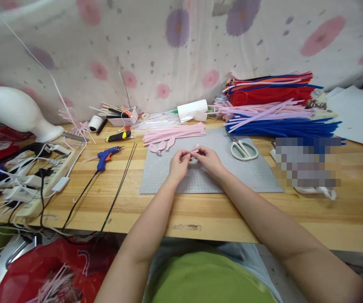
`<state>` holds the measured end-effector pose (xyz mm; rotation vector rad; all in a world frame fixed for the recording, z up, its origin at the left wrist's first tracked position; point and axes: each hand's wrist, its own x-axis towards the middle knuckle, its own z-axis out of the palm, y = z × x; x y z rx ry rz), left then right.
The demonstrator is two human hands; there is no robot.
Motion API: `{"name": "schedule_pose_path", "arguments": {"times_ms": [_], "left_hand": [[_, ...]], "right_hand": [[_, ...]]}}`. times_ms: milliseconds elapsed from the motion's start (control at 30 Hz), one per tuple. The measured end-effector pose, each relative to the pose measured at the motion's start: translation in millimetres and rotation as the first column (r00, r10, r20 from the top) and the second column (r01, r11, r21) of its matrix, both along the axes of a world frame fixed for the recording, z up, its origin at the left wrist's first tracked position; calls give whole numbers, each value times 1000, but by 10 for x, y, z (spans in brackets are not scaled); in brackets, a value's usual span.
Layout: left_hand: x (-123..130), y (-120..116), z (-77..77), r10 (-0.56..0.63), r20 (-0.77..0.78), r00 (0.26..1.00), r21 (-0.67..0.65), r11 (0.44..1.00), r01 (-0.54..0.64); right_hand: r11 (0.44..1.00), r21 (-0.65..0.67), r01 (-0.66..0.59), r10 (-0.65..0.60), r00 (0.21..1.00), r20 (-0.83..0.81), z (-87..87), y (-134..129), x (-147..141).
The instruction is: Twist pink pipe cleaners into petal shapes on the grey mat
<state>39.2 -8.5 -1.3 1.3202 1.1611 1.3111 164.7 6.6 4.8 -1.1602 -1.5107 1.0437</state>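
My left hand (179, 162) and my right hand (209, 160) meet fingertip to fingertip above the grey cutting mat (244, 179). Both are closed in a pinch on a small pale pink piece (195, 152), mostly hidden by the fingers. Pink petal-like shapes (161, 146) lie on the mat's upper left, left of my hands. Behind them is a bundle of pink pipe cleaners (175, 133). Scissors with pale green handles (244, 150) rest on the mat to the right of my right hand.
Left: a blue glue gun (103, 160), a yellow-black cutter (118, 136), dark thin rods (120, 185), a crowded power strip (63, 166) and a white foam head (14, 109). Right: blue pipe cleaners (282, 128) and a blurred-out object (308, 162). A red bag (20, 273) sits below the table's left edge.
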Motion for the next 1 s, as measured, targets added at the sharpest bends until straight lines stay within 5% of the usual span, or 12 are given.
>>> {"name": "schedule_pose_path", "arguments": {"times_ms": [67, 167, 267, 333, 567, 733, 1000], "left_hand": [[-90, 27, -10, 133, -186, 973, 116, 987, -113], [-263, 71, -28, 323, -489, 810, 258, 941, -220], [-344, 86, -46, 287, -719, 633, 214, 958, -191], [-338, 85, -46, 233, -775, 588, 181, 973, -146], [-298, 42, -20, 133, -569, 812, 98, 991, -94], [-268, 6, -52, 25, -578, 816, 126, 990, 59], [-233, -23, -8, 85, -496, 864, 170, 985, 1]], "right_hand": [[994, -98, 50, -65, 985, -158, -29, 20, 16], [975, -198, 100, -161, 933, -321, -30, 44, 94], [971, -226, 75, -162, 904, -396, -1, 40, 131], [975, -215, 61, -149, 894, -423, 10, 32, 124], [982, -148, 119, -171, 893, -416, -39, 71, 151], [994, -64, 92, -109, 930, -352, -72, 93, 175], [990, 141, 30, -16, 995, -101, -89, 50, 145]]}}
